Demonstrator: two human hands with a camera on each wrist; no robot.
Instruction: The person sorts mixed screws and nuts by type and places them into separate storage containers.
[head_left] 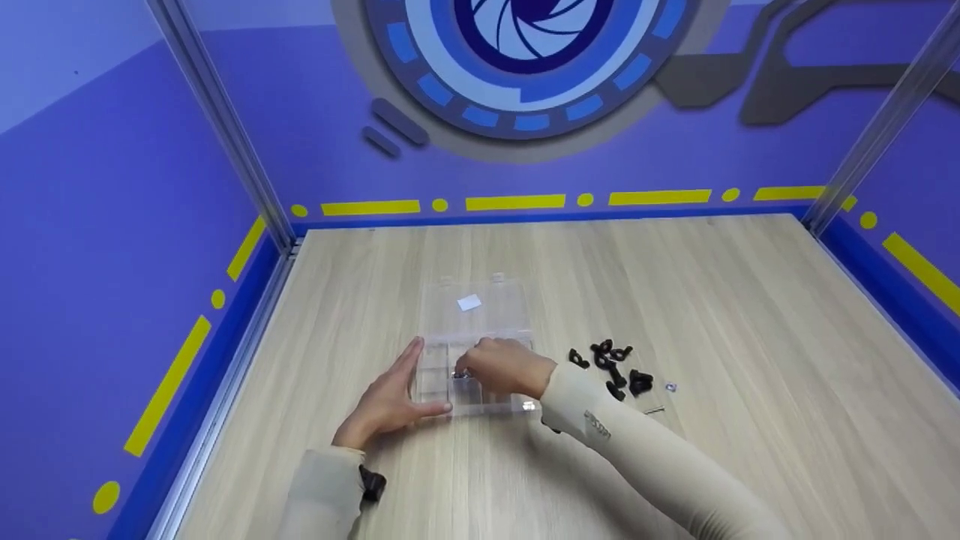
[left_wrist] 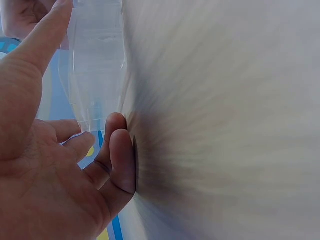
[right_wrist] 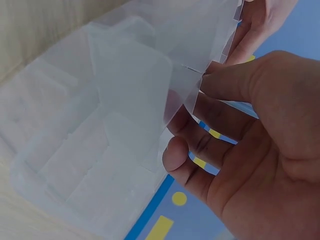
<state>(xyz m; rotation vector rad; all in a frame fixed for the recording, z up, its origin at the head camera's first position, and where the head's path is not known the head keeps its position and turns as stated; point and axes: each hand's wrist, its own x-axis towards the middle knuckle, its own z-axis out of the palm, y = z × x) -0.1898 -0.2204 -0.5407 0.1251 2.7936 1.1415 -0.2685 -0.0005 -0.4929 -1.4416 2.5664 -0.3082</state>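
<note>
A clear plastic compartment box (head_left: pixel 433 381) lies on the table with its lid (head_left: pixel 499 313) laid back. My left hand (head_left: pixel 386 399) holds the box's left end, thumb at the near edge and fingers along the side. In the left wrist view, the thumb touches the box (left_wrist: pixel 97 65) while the lower fingers rest near the tabletop. My right hand (head_left: pixel 506 366) reaches over the box, fingers bent down into a middle compartment by small shiny metal pieces (head_left: pixel 459 376). In the right wrist view, the fingertips meet a clear wall (right_wrist: pixel 187 75); whether they pinch anything is unclear.
Several black plastic knob-like parts (head_left: pixel 616 373) lie right of the box, near a small shiny piece (head_left: pixel 671 387) and a thin metal screw (head_left: pixel 655 409). A white paper slip (head_left: pixel 469 302) shows at the lid. Blue panels (head_left: pixel 495 172) wall the table's back and sides.
</note>
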